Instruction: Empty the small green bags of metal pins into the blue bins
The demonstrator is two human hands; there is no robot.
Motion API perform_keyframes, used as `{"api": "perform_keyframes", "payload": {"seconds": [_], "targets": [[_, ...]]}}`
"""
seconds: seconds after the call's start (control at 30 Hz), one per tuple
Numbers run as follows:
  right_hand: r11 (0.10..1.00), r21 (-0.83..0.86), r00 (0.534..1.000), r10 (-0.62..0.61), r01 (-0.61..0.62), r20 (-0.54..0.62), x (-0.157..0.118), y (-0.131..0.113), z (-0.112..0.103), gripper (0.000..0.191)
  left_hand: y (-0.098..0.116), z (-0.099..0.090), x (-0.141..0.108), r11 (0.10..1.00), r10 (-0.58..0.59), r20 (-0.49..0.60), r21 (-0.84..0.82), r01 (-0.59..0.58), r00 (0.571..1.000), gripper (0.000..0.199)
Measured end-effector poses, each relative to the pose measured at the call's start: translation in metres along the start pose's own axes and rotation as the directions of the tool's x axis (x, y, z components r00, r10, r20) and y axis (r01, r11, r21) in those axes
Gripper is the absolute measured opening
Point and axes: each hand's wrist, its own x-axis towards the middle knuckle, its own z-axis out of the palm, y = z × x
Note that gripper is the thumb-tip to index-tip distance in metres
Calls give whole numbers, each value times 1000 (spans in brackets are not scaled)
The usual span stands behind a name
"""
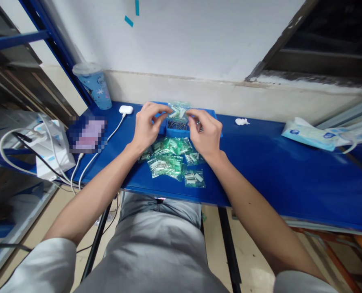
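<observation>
Between my two hands a small clear green-tinted bag (179, 110) with pale pieces inside is held up over a blue tray (178, 133). My left hand (148, 124) pinches the bag's left edge, and my right hand (206, 132) pinches its right edge. Dark metal screws or pins (177, 125) lie in the tray's middle compartment; the hands partly hide its sides. Nearer to me, a pile of similar filled bags (167, 166) rests on the blue table (260, 171), and one separate bag (195, 178) lies at its right front.
A blue patterned cup (94, 85), a white charger case (126, 110) and a blurred pinkish object (88, 135) stand or lie at left, beside a white power strip (54, 150) with cables. On the right are a white scrap (242, 121) and a tissue pack (309, 134).
</observation>
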Motion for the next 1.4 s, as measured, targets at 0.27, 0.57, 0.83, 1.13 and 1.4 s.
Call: {"api": "perform_keyframes", "payload": {"seconds": [0.27,0.57,0.83,1.13,1.4], "targets": [[1000,-5,1000,-23,23,2,0,1,1,19,-1,0,0,1000,-14,11,6,14,1000,23],[1000,0,1000,12,-12,-6,1,0,1,22,-2,0,1,999,-2,26,47,1,1000,36],[998,20,997,55,-55,-48,-5,8,7,20,-6,4,-2,998,-37,3,-50,37,999,30],[1000,-9,1000,28,-28,-14,-1,-1,1,25,-3,2,-1,999,-46,17,6,46,999,18],[1000,-20,1000,22,-22,6,0,1,0,25,1,0,0,998,-59,51,40,57,997,24]]}}
